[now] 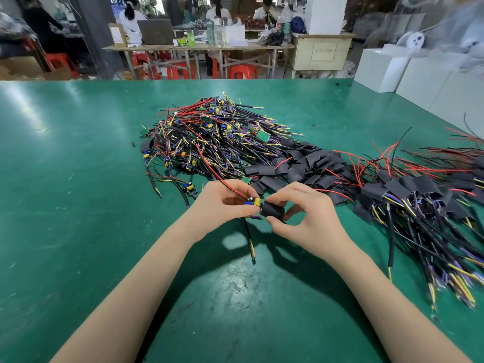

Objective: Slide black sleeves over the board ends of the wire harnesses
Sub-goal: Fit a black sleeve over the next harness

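Sleeve sits at frame centre, just above the green table, mouth facing left and touching the board. We pinch it in the right hand, thumb below and fingers curled over the top, squeezing it round so it stays open. Left hand has fingers curled round the board end, yellow and blue parts poking out toward the sleeve. Red lead runs up-left from that grip, black cable hangs down toward us.

Status as we read it: board at the mouth, not yet inside. Insertion is about to start.

Handling notes:
- Sleeve looks thin, soft, light. It collapses flat if let go; the loose ones lie flat in the sleeve pile, right of centre. Grip it near the open end and squeeze the edges to hold it round.
- Board is stiff but small, with tall parts that likely snag on the sleeve lip. Hold it by the edges or at the wire root, not by the parts.
- Wires are floppy, so pushing on them won't drive the board. Push the board itself, or pull the sleeve over it.

Unsleeved harnesses lie heaped upper centre. Sleeved harnesses lie at right, well apart from our hands.
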Available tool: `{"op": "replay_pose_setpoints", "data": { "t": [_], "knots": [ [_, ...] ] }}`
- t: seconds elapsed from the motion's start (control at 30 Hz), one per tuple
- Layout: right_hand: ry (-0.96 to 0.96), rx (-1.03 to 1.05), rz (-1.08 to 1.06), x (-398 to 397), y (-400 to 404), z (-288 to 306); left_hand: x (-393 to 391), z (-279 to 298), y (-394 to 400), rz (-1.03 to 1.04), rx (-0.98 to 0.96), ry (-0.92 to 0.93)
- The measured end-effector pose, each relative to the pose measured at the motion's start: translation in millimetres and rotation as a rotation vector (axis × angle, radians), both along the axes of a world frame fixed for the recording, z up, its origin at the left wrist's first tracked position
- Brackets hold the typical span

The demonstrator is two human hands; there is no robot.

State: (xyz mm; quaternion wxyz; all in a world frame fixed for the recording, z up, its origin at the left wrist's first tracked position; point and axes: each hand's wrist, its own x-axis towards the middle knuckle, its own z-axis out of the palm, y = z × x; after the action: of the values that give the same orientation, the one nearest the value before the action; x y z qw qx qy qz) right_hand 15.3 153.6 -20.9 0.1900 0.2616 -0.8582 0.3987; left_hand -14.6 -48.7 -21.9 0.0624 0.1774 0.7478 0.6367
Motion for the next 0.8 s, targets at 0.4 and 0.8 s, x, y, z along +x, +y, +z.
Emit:
{"op": "replay_pose_setpoints", "data": {
  "t": [0.4,0.8],
  "knots": [
    [0.014,0.012,0.016,-2,-1,-7,-4,-8,5,0.112,0.067,-0.085],
    [0.025,0.007,-0.002,0,-1,-8,-3,-2,-5,-0.059,-0.027,0.019]
  ]
}}
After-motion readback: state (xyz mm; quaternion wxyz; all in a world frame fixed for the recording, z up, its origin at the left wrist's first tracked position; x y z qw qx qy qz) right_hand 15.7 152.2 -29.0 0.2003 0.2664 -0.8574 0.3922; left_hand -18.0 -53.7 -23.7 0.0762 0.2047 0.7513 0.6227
